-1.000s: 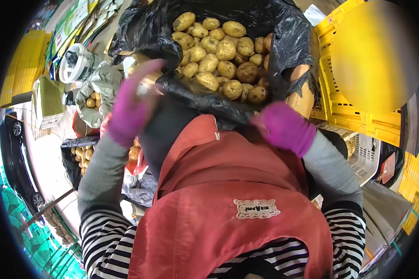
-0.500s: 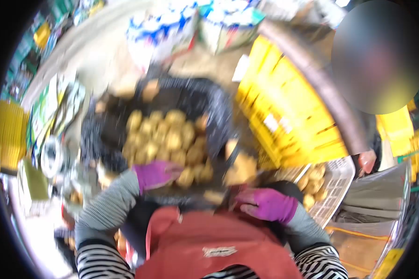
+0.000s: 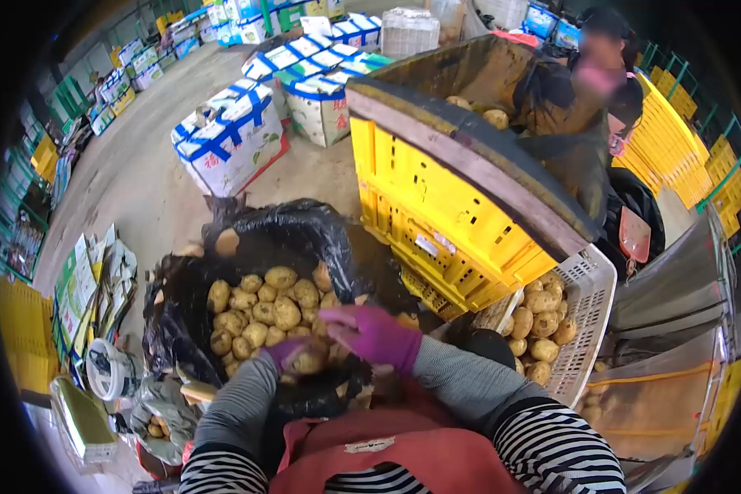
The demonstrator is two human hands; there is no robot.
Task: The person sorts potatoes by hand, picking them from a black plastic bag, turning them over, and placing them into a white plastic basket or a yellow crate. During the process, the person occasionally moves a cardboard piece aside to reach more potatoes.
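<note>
I see the left hand (image 3: 281, 351) over the near side of the black-lined carton (image 3: 328, 237), a brown potato (image 3: 309, 361) against it; blur means I can't tell whether it grips. The right hand (image 3: 375, 333), thumb and fingers apart, hovers over the carton's right side, just beside that potato.

Reads 福 in red on the white box (image 3: 240, 146), upper left of centre; shows red characters, too small to make out, on the neighbouring box (image 3: 311, 122); illegible on the apron patch (image 3: 370, 445), lower centre.
</note>
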